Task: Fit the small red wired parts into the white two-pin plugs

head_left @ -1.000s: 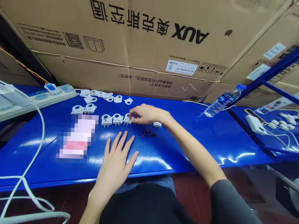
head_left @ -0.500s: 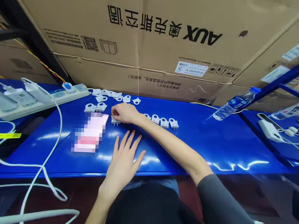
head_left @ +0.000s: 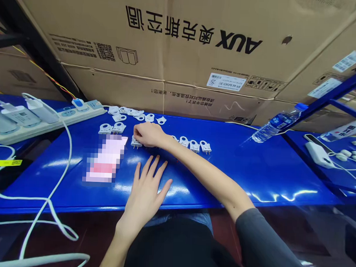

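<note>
My left hand lies flat on the blue table, fingers spread, holding nothing. My right hand reaches across to the left, its fingers curled down onto a small white plug at the left end of a row. Further white plugs of that row stand to the right of my forearm. More white plug shells lie scattered near the back edge, and two sit left of my right hand.
A blurred pink-white patch lies left of my left hand. A white power strip with chargers and white cables fills the left. Big cardboard boxes wall the back. A water bottle lies right.
My right hand moved left along the row of plugs to its left end, uncovering the plugs on the right. The camera shifted a little. My left hand stayed flat.
</note>
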Tool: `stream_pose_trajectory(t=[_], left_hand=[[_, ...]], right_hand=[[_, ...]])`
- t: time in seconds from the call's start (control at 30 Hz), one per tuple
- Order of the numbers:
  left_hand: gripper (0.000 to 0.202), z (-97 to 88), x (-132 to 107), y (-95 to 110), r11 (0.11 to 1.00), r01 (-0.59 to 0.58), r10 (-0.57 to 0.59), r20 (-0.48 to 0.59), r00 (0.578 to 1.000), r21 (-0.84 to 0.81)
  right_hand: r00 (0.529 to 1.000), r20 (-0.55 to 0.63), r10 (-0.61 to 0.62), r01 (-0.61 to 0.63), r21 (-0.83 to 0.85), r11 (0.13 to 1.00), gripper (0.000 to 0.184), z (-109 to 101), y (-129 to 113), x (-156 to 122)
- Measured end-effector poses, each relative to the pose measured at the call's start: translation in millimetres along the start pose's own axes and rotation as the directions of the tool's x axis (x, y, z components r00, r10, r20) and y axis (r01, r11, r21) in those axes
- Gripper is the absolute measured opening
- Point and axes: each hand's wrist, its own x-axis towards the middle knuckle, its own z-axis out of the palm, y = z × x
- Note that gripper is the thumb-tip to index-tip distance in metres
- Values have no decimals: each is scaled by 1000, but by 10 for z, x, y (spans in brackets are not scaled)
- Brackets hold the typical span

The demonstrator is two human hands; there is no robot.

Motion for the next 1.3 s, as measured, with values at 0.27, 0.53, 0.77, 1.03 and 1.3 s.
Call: stream_pose_trajectory(t=[0.27, 0.53, 0.77, 1.03, 1.3], left_hand=[[54, -18, 2, 4, 1000, 5, -5, 5, 1000, -9], [54, 13, 0, -25, 1000, -13, 13, -3, 1000, -5], [57, 56, 3, -31, 1000, -15, 15, -4, 1000, 8], [58, 52, -2, -36, 1000, -12, 12, 11, 1000, 29], [57, 54, 4, -30, 1000, -17, 17, 2, 1000, 26]], right_hand=[[998, -36, 42, -41, 32, 999, 22, -163, 70, -213], [973, -119, 196, -196, 7, 980, 22, -232, 276, -1307], [833, -237, 500, -444, 254, 859, 16, 5, 265, -1999], [623, -199, 756, -650, 405, 643, 38, 256, 126, -2356], [667, -209, 715, -589, 439, 678, 36, 434, -12, -1926]])
